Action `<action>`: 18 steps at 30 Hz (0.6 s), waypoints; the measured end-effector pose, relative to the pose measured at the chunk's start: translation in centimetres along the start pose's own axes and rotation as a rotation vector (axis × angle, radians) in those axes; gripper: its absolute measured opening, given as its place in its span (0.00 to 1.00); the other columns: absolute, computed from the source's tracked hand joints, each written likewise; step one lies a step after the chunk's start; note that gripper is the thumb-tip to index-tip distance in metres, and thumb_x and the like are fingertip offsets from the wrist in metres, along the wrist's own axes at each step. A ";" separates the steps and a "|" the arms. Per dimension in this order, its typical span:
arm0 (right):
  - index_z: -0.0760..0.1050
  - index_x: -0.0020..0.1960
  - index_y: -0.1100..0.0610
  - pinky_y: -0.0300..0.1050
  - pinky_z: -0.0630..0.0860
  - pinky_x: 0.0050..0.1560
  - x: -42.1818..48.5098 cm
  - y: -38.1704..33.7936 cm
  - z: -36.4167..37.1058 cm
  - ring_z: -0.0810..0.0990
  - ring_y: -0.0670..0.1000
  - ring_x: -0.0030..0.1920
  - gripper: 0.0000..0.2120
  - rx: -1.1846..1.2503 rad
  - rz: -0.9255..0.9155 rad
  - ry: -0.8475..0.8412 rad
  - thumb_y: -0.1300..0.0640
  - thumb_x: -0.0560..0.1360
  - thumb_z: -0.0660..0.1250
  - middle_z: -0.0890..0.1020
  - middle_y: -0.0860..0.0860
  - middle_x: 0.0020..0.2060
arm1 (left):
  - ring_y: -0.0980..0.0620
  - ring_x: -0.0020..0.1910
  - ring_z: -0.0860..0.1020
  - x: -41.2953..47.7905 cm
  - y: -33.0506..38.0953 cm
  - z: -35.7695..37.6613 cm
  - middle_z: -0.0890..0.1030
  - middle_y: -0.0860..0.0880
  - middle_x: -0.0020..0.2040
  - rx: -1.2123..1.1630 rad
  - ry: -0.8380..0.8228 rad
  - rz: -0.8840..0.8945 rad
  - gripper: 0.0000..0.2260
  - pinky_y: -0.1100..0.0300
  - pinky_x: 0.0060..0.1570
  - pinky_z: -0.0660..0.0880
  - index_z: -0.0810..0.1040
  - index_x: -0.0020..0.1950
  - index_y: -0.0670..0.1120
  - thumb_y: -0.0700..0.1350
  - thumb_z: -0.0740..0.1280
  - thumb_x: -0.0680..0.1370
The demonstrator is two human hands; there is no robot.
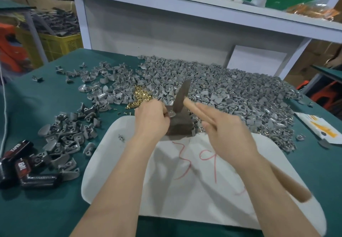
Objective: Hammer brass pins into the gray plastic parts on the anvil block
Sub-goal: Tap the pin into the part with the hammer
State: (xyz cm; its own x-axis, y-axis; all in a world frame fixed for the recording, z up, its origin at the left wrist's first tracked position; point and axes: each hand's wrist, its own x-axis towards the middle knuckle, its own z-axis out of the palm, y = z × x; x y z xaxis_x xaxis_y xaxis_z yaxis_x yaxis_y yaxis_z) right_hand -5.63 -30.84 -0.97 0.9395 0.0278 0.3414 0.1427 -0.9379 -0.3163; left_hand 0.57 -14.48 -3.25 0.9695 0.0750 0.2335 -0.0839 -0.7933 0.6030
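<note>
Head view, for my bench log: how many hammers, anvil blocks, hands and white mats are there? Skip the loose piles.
Hammer: 1
Anvil block: 1
Hands: 2, left hand pinching a gray part, right hand gripping the hammer
White mat: 1
Total: 5

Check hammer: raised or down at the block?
Down: the hammer head's lower end is at the gray part atop the block; blur hides actual contact.
</note>
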 end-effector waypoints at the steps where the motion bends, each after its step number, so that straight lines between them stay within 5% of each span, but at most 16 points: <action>1: 0.65 0.69 0.36 0.47 0.76 0.45 0.2 0.3 0.0 0.81 0.56 0.46 0.24 0.033 0.010 0.038 0.55 0.77 0.63 0.83 0.49 0.52 | 0.43 0.52 0.76 0.0 0.0 0.0 0.82 0.48 0.47 0.001 -0.002 -0.001 0.05 0.52 0.56 0.72 0.83 0.44 0.47 0.41 0.67 0.74; 5: 0.64 0.71 0.43 0.43 0.71 0.42 1.8 1.6 0.8 0.79 0.53 0.42 0.23 0.228 0.124 0.157 0.56 0.78 0.61 0.81 0.51 0.52 | 0.42 0.52 0.75 0.2 -0.1 0.2 0.81 0.47 0.47 0.037 -0.011 0.020 0.06 0.51 0.54 0.72 0.82 0.43 0.46 0.43 0.66 0.76; 12: 0.70 0.67 0.51 0.55 0.80 0.45 4.3 3.3 4.3 0.79 0.57 0.40 0.17 0.333 0.406 -0.087 0.58 0.79 0.59 0.79 0.53 0.46 | 0.43 0.52 0.75 0.3 -0.3 0.4 0.80 0.47 0.49 0.043 0.002 0.040 0.07 0.51 0.54 0.72 0.82 0.43 0.46 0.45 0.65 0.78; 18: 0.73 0.64 0.53 0.48 0.73 0.49 4.8 3.5 4.2 0.78 0.59 0.53 0.15 0.084 0.340 -0.091 0.52 0.80 0.58 0.80 0.55 0.55 | 0.43 0.53 0.75 0.2 -0.2 0.5 0.80 0.49 0.50 0.026 0.010 0.022 0.06 0.52 0.54 0.71 0.81 0.45 0.47 0.45 0.65 0.77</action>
State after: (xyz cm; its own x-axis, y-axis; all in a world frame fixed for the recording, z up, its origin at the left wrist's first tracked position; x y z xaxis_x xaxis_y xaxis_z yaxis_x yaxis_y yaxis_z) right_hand 0.66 -32.53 -4.18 0.9610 -0.2468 0.1246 -0.1615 -0.8669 -0.4716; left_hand 0.95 -14.59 -3.71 0.9650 0.0636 0.2542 -0.0987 -0.8105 0.5774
